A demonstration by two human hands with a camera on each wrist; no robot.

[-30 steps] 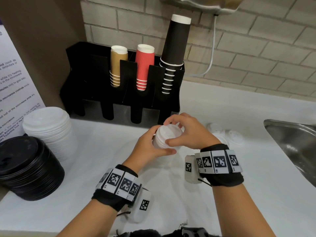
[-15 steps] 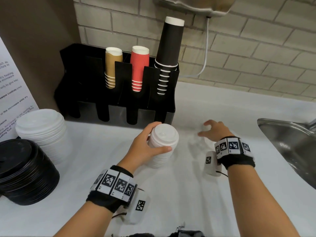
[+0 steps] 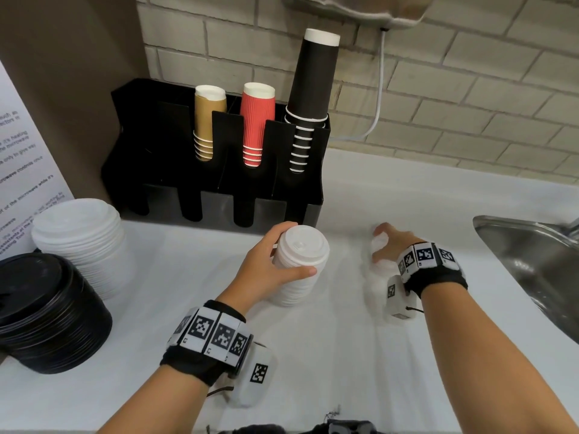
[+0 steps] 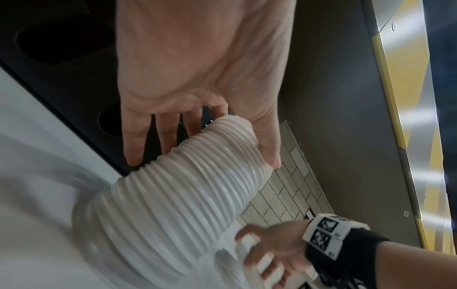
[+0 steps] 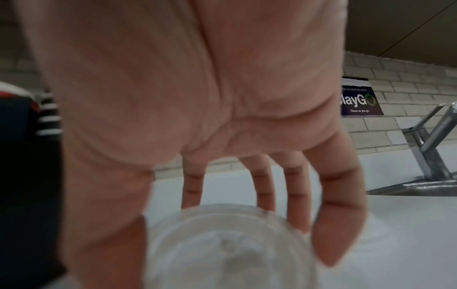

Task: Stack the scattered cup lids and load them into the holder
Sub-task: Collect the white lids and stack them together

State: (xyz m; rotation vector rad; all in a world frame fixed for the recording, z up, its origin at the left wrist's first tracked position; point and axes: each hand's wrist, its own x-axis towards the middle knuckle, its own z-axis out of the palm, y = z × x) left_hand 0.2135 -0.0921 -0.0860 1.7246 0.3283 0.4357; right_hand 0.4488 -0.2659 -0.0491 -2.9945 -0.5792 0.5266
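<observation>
Lids [image 3: 299, 264] in a white nested stack stand upright on the white worktop [image 3: 329, 355], just in front of the right end of the black holder [image 3: 163, 158]. Left hand [image 3: 266, 270] grips the stack near its top: thumb on the near side, fingers curled round the far side (the left wrist view shows the ribbed stack [image 4: 178, 195] running between thumb and fingers [image 4: 148, 136]). Right hand [image 3: 388, 245] is to the right of the stack, apart from it, low over the worktop, fingers bent down round a loose white lid [image 3: 380, 249]. The right wrist view shows that lid [image 5: 230, 248] between thumb and fingertips [image 5: 333, 224]; motion blur hides whether it is off the surface. The holder's upper slots carry a brown cup stack [image 3: 208, 120], a red cup stack [image 3: 257, 123] and a tall black cup stack [image 3: 311, 92]. A wider white lid stack [image 3: 81, 239] and a black lid stack [image 3: 47, 311] sit at the left edge of the worktop. A steel sink [image 3: 532, 261] lies at far right.
</observation>
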